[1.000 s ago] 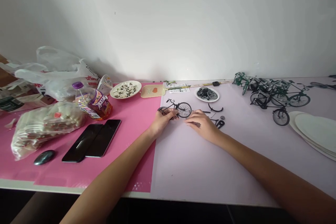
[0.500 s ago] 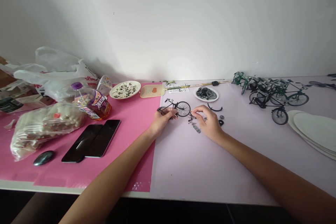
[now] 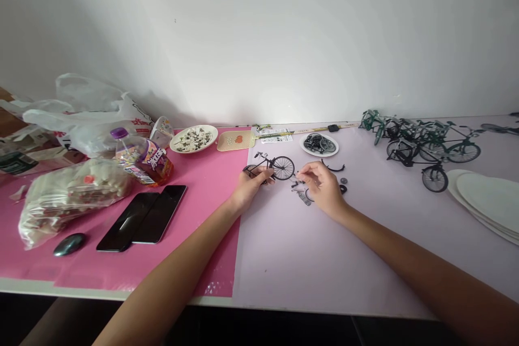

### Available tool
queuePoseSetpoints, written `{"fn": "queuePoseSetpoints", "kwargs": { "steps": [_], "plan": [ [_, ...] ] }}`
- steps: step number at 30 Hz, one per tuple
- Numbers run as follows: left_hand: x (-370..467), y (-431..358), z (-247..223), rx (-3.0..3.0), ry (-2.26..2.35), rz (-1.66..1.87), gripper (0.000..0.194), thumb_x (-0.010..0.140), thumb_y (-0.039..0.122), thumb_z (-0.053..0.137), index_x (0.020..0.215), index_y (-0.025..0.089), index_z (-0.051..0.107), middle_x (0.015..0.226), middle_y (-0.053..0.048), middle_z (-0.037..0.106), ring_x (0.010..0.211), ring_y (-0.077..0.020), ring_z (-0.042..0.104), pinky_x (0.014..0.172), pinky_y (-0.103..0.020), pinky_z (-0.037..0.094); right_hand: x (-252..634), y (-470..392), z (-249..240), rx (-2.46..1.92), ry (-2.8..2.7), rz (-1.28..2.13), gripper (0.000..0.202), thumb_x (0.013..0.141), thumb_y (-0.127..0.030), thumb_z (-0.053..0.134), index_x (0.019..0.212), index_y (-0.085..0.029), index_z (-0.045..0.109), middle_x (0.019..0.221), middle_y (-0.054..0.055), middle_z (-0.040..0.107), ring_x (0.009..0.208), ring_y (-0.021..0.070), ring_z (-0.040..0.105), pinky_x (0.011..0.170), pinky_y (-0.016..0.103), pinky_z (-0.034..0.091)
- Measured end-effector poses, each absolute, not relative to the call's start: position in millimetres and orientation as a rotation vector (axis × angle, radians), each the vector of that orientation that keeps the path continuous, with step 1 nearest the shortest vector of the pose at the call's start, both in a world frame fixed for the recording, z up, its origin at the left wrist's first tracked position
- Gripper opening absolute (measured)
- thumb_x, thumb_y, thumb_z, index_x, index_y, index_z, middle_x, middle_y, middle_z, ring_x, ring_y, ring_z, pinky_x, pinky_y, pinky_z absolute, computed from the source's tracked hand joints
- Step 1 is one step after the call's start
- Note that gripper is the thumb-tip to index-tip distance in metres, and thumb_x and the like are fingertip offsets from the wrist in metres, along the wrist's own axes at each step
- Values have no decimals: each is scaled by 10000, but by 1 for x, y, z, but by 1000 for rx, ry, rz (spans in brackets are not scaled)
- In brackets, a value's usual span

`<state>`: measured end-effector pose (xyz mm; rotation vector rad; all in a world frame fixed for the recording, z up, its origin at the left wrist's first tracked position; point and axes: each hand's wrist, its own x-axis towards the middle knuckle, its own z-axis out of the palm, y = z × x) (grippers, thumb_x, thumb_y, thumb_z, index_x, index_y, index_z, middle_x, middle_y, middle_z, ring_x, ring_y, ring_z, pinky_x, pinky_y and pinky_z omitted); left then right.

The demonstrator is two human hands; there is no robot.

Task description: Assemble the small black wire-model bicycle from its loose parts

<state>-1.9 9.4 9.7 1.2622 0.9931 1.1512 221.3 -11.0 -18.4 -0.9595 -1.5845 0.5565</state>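
A small black model bicycle (image 3: 283, 168) is gripped near its middle by my left hand (image 3: 247, 188), its spoked wheel pointing right. My right hand (image 3: 324, 188) hovers just right of that wheel, thumb and fingertips pinched together; whatever they hold is too small to make out. Below and beside the right hand lie loose parts: a grey rack-like piece (image 3: 304, 198), a round grey disc (image 3: 344, 180) and a curved black mudguard-like strip (image 3: 333, 166). Behind them stands a white plate of black wheels and parts (image 3: 302, 149).
Several model bicycles (image 3: 433, 143) stand at the right, near stacked white plates (image 3: 486, 205). On the left are two phones (image 3: 158, 215), a mouse (image 3: 70, 244), a drink bottle (image 3: 141, 159) and plastic bags (image 3: 87, 124). A plate of small pieces (image 3: 174, 147) sits at the back.
My right hand has shifted very slightly away from the wheel, fingers still pinched. My left hand and the model bicycle stay nearly where they were.
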Motion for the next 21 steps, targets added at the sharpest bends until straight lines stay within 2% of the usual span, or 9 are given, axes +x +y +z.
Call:
{"fn": "queuePoseSetpoints", "kwargs": {
  "steps": [3,9,14,18,21],
  "plan": [
    [-2,10,9,1257,986,1149,307,737,455,812,744,167,706,688,-37,703,672,-159,599,709,-299,443,221,-12,-17,-974,-1635,531,188,1004,-436,590,945,-261,555,881,36,673,809,211,706,750,396,616],
    [-2,9,10,1258,970,1143,323,742,466,814,733,168,691,693,-37,702,670,-154,595,703,-296,443,221,-13,-18,-985,-1648,614,196,1014,-449,555,988,-255,560,903,32,654,696,185,689,618,345,586],
    [-3,10,9,1265,955,1144,320,762,460,803,729,163,688,694,-38,700,673,-147,588,703,-289,432,222,-11,-20,-1000,-1679,570,196,1002,-407,589,1087,-235,628,970,68,714,782,201,714,701,353,606],
    [-3,11,7,1265,955,1149,319,768,458,802,725,165,682,694,-34,700,666,-143,581,695,-285,426,221,-11,-21,-983,-1681,563,190,979,-394,636,1065,-225,652,1020,93,745,892,217,727,807,368,621],
    [-4,11,5,1272,955,1153,327,774,467,799,728,165,683,699,-35,701,669,-143,587,697,-285,428,220,-13,-18,-969,-1681,574,196,968,-404,654,1068,-236,644,1018,88,743,890,220,728,813,380,624]
  ]
}}
